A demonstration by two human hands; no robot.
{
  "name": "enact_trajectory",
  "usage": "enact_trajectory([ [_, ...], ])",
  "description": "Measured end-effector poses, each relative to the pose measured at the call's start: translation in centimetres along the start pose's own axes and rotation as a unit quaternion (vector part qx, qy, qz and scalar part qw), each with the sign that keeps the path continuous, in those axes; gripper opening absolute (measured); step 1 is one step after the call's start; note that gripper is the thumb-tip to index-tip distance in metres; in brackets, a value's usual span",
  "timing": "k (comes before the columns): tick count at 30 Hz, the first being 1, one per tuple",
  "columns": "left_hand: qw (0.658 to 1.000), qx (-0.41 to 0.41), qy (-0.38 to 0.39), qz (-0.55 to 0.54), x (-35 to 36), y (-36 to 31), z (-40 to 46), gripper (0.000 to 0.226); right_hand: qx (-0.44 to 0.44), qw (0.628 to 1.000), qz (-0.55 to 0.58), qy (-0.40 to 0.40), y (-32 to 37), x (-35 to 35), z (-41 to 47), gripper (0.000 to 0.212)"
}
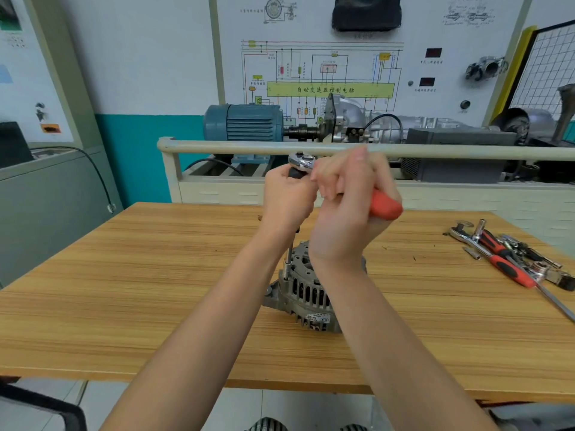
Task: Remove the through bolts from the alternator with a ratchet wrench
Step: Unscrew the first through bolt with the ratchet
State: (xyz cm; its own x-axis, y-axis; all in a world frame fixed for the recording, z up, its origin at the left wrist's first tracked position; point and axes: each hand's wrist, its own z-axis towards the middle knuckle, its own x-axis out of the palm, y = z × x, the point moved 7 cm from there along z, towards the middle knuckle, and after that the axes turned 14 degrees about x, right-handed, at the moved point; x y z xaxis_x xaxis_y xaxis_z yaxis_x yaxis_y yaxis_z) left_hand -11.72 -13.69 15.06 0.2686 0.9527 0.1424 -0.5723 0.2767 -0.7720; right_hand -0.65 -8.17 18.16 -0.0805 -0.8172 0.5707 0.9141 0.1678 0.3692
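- While the alternator (306,290) sat on the wooden table (124,290) near its middle, both your hands worked above it on the ratchet wrench (384,206).
- Your right hand (345,209) was wrapped around the wrench's red handle, fingers curled tight; the handle's end stuck out past your palm to the right.
- Your left hand (287,197) gripped the black part just under the chrome ratchet head (301,161), fingers closed around it.
- A slim extension bar (289,255) ran down from under your left hand to a socket (285,270) at the alternator's upper left edge.
- The socket seemed to be seated on a through bolt, though your wrists hid most of the joint and the bolt itself could not be made out.
- The alternator rested with its vented grey housing facing you, a small label low on its side.
- Spare tools (510,259) lay in a loose pile at the table's right edge: red-handled drivers, another ratchet, sockets, well apart from the alternator.
- Behind the table stood a training bench with a blue electric motor (245,122) and a wiring-diagram board (329,73).
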Motion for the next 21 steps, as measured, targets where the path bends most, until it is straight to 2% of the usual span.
enact_trajectory([
  [2,1.000,0.003,-0.007,0.004,-0.2,0.0,0.1,0.041,-0.010,0.999,-0.036,0.012,0.1,0.5,0.0,0.033],
  [3,1.000,0.002,-0.006,-0.006,-0.3,0.1,0.1,0.040,0.006,1.000,-0.019,0.013,-0.1,0.5,0.5,0.035],
  [6,0.999,-0.006,0.030,-0.039,-0.4,0.3,0.2,0.037,0.109,0.986,0.125,0.025,-1.5,-0.2,2.6,0.040],
  [10,0.993,-0.017,0.089,-0.076,-0.5,0.4,0.4,0.037,0.303,0.916,0.262,0.001,-4.9,-1.5,5.2,0.053],
  [14,0.978,-0.028,0.170,-0.120,-0.1,0.2,0.4,0.040,0.437,0.829,0.350,-0.013,-7.9,-1.5,6.4,0.053],
  [17,0.971,-0.052,0.194,-0.127,0.2,0.4,0.2,0.037,0.492,0.776,0.394,-0.006,-9.4,-1.3,6.6,0.056],
  [19,0.974,-0.062,0.184,-0.116,0.2,0.7,0.1,0.043,0.495,0.774,0.395,-0.018,-9.4,-1.5,6.4,0.055],
  [21,0.983,-0.054,0.149,-0.097,-0.1,0.8,0.2,0.049,0.466,0.798,0.378,-0.044,-8.6,-2.0,6.2,0.053],
])
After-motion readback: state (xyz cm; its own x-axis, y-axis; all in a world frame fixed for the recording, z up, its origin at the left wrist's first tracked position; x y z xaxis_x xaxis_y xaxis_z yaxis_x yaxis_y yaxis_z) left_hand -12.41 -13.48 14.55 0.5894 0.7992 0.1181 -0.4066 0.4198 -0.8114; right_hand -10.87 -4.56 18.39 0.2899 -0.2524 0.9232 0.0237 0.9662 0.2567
